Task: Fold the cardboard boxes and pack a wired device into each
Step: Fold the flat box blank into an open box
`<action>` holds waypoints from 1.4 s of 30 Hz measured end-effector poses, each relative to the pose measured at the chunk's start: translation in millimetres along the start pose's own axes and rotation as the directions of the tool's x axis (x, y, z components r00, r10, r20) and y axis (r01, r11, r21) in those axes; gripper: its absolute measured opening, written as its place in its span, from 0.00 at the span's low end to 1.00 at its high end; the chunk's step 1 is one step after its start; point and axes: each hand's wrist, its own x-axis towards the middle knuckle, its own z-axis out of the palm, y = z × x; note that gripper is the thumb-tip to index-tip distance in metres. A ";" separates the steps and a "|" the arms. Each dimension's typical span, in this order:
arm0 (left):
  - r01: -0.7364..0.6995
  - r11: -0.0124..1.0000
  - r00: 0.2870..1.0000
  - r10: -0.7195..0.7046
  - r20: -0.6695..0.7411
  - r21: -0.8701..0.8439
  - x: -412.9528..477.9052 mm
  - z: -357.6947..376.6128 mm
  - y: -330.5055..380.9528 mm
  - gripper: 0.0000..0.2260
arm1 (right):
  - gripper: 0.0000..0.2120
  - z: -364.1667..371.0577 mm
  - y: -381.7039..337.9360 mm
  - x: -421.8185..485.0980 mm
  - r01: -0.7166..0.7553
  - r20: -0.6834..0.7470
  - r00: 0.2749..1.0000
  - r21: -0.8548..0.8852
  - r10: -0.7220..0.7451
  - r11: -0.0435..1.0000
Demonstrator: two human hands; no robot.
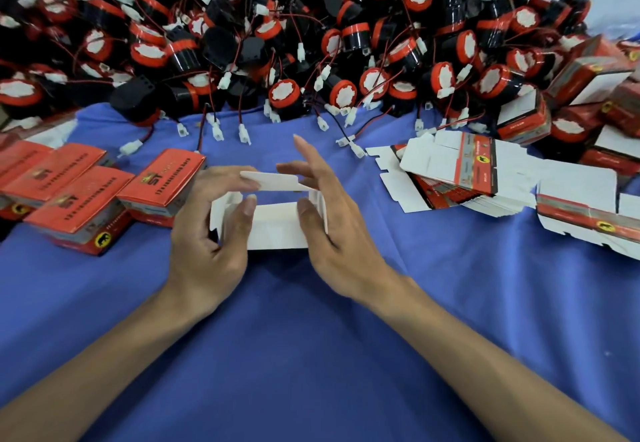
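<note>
Both hands meet at a half-folded white cardboard box (277, 230) that stands on the blue cloth (311, 337) in the middle of the table. Left hand (207, 233) grips the box's left end, its forefinger laid on the raised top flap (273, 180) and its thumb on the panel below. Right hand (332, 226) is released, its fingers nearly straight and spread behind the flap, its thumb resting against the right end.

Just left of the box lie closed red boxes (69, 206), some leaning on each other. To the right sits a fanned stack of flat box blanks (450, 171). Beyond, a heap of black-and-red wired devices (311, 25) fills the far side, their white plug connectors (244, 135) trailing onto the cloth.
</note>
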 end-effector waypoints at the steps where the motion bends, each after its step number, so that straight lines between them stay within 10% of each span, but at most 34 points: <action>1: 0.009 0.999 1.000 -0.008 0.017 -0.033 0.8 0.4 0.4 0.11 | 0.27 -0.1 -1.0 1.6 -0.005 -0.015 1.000 0.014 0.005 1.000; 7: 0.011 0.984 0.978 0.026 0.205 -0.180 2.6 0.6 3.1 0.10 | 0.31 -3.6 -8.2 -0.5 -0.075 0.085 0.994 0.055 0.070 0.996; 11: -0.074 0.997 0.972 0.076 0.221 -0.019 2.2 -3.7 0.8 0.25 | 0.42 -8.8 -13.6 -4.8 -0.109 0.219 0.973 0.132 0.078 0.985; 16: -0.054 0.997 0.983 0.042 0.178 0.061 1.5 -3.1 3.9 0.19 | 0.54 0.4 -13.6 11.0 -0.208 0.181 0.967 0.141 0.181 0.968; 26: 0.226 0.937 0.970 -0.190 0.154 -0.267 1.8 -3.6 0.2 0.28 | 0.30 -2.7 -17.4 0.7 -0.106 0.093 0.991 0.063 0.100 0.992; 31: 0.586 0.697 0.810 -0.492 0.318 -0.413 2.9 -3.8 -9.8 0.22 | 0.18 -2.4 -14.3 -0.4 0.039 0.017 0.999 0.023 -0.039 0.999; 42: 0.539 0.758 0.837 -0.435 0.331 -0.367 2.2 -1.8 -9.2 0.16 | 0.19 -8.0 -23.0 -2.2 -0.055 0.112 0.993 0.170 0.036 0.984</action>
